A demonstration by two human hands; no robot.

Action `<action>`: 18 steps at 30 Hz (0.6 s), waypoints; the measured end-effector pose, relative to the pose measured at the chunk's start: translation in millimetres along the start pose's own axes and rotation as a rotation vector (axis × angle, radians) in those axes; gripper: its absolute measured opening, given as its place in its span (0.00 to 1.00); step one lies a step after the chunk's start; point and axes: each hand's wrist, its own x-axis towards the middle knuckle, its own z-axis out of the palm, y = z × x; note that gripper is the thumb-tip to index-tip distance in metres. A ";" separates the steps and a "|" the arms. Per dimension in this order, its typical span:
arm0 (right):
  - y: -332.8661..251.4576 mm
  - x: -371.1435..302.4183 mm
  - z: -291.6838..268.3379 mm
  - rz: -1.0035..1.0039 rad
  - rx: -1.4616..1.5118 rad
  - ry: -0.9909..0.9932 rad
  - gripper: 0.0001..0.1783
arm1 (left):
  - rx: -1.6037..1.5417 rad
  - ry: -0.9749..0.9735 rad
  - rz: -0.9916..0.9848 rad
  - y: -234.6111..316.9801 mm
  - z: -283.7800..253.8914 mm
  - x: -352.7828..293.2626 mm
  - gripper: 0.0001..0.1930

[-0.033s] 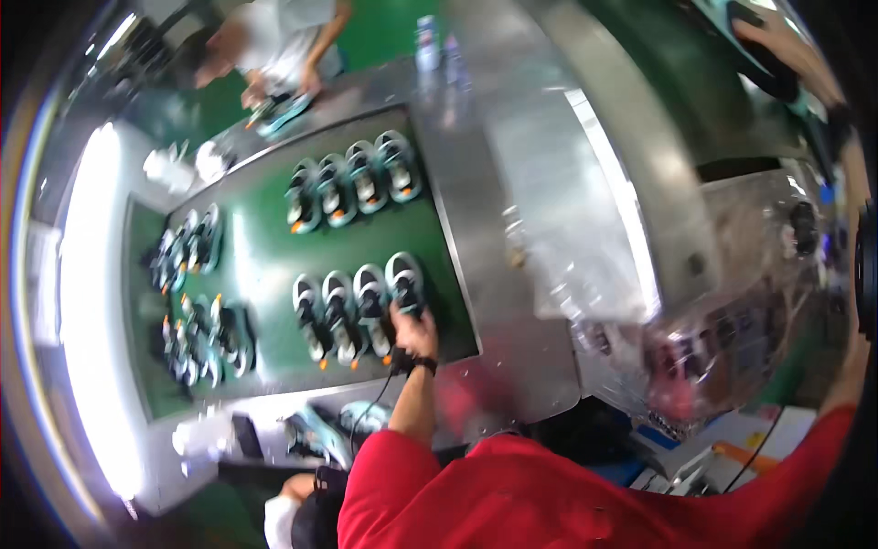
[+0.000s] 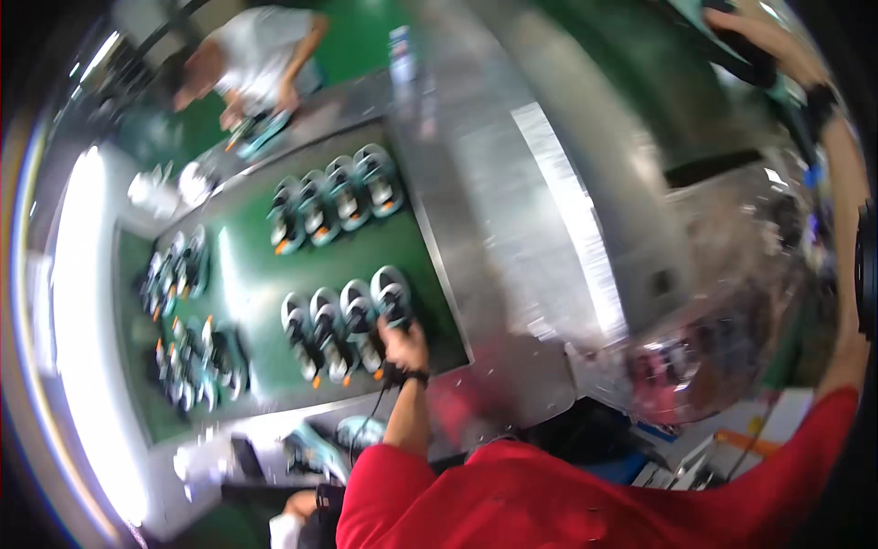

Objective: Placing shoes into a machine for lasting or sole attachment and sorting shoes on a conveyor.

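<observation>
My left hand (image 2: 404,348) is closed around the heel end of a white, black and teal sneaker (image 2: 393,293). This sneaker stands at the right end of a near row of sneakers (image 2: 327,331) on the green tabletop (image 2: 251,274). Far off at the upper right, my right hand (image 2: 764,38) grips a black and teal sneaker (image 2: 739,53), blurred and partly cut off by the picture's edge.
Another row of sneakers (image 2: 329,206) stands farther back, and more sneakers (image 2: 197,357) line the left side. Across the table a person (image 2: 261,55) handles a sneaker (image 2: 263,135). A spray can (image 2: 401,55) stands on the metal rim. Clear plastic wrapping (image 2: 695,352) lies at right.
The whole view has shifted, so the table and sneakers sit slightly lower and further left. My left hand stays on the same sneaker. My right hand remains at the upper right with its sneaker.
</observation>
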 end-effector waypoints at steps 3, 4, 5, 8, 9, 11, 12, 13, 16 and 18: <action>-57.5 -11.1 63.3 -0.174 -0.204 0.182 0.38 | -0.019 0.260 0.485 -39.0 -15.0 7.1 0.29; -66.3 -21.9 70.9 -0.230 -0.311 0.284 0.38 | 0.053 0.165 0.261 -26.4 -7.1 2.3 0.31; -70.3 -26.9 78.2 -0.310 -0.396 0.401 0.39 | 0.161 0.092 0.037 -18.0 -14.8 0.2 0.34; -109.0 -103.3 70.9 -0.137 -0.532 0.454 0.43 | 0.181 -0.013 0.602 -73.4 -11.6 43.3 0.43; -101.9 -135.8 64.2 -0.208 -0.515 0.560 0.45 | 0.522 0.172 0.717 -45.3 -13.6 31.5 0.45; -90.3 -200.0 57.6 -0.372 -0.465 0.721 0.47 | 0.317 0.046 0.655 -21.5 -26.3 -7.9 0.44; -85.6 -233.7 56.1 -0.452 -0.441 0.772 0.48 | 0.238 0.088 0.819 6.4 -28.4 -39.5 0.44; -83.3 -268.6 56.2 -0.514 -0.481 0.859 0.50 | 0.026 -0.401 0.764 37.0 -33.6 -70.2 0.42; -79.5 -375.5 75.0 -0.496 -0.507 0.890 0.58 | -0.506 -1.382 0.350 140.8 -59.6 -223.8 0.37; -69.2 -446.5 87.5 -0.455 -0.622 0.900 0.50 | -0.823 -2.019 0.090 185.4 -54.5 -297.4 0.36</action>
